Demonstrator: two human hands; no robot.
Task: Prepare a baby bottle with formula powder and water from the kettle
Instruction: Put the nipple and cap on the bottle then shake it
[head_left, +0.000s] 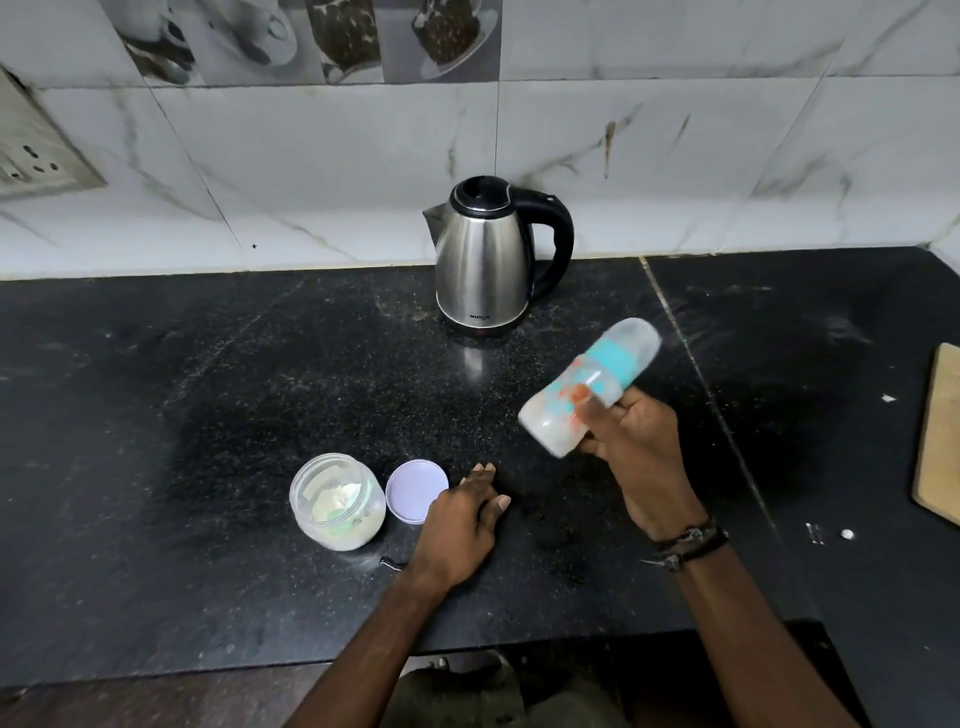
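My right hand (636, 447) grips a baby bottle (582, 387) with a teal collar and clear cap, tilted with the cap toward the upper right, held above the counter and blurred. Whitish liquid fills its lower part. My left hand (462, 514) rests flat on the black counter, fingers apart, holding nothing. Just left of it lies a lilac lid (413, 486), and beside that stands an open clear jar of white formula powder (337, 501). A steel kettle (485, 260) with a black handle and shut lid stands at the back by the wall.
The black stone counter (208, 415) runs up to a tiled wall. A wooden board (940, 436) lies at the right edge. A switch socket (36, 156) is on the wall at left. Small white specks (847, 533) lie near the right front.
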